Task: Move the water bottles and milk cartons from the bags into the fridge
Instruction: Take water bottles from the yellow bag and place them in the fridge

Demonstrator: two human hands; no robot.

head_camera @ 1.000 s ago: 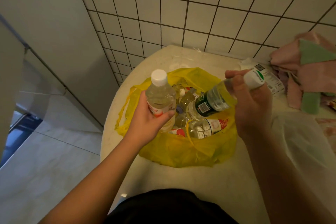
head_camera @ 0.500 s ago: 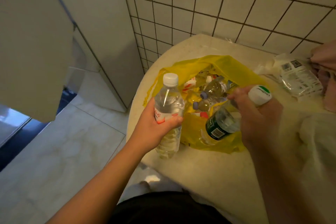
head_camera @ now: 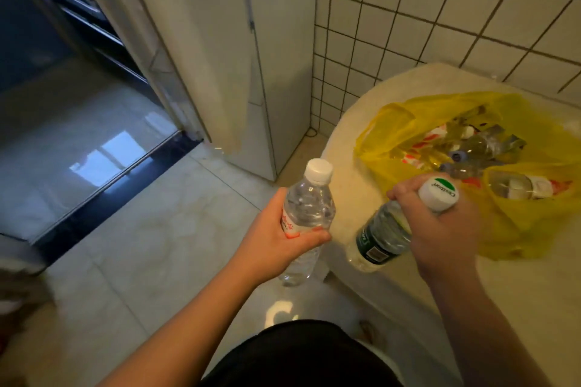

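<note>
- Wrapping the red-label bottle, the left grip closes round its middle.
- Right grip clenches the green-label bottle at its neck, just before the yellow bag on the tabletop.

A pale, rounded worktop stands against the tiled wall, its curved edge toward the floor. Directly on it lies an open yellow bag, slumped, with its handles spread. Inside the bag lie several clear bottles on their sides, heaped together. The floor beside the worktop is glossy light tile.
</note>
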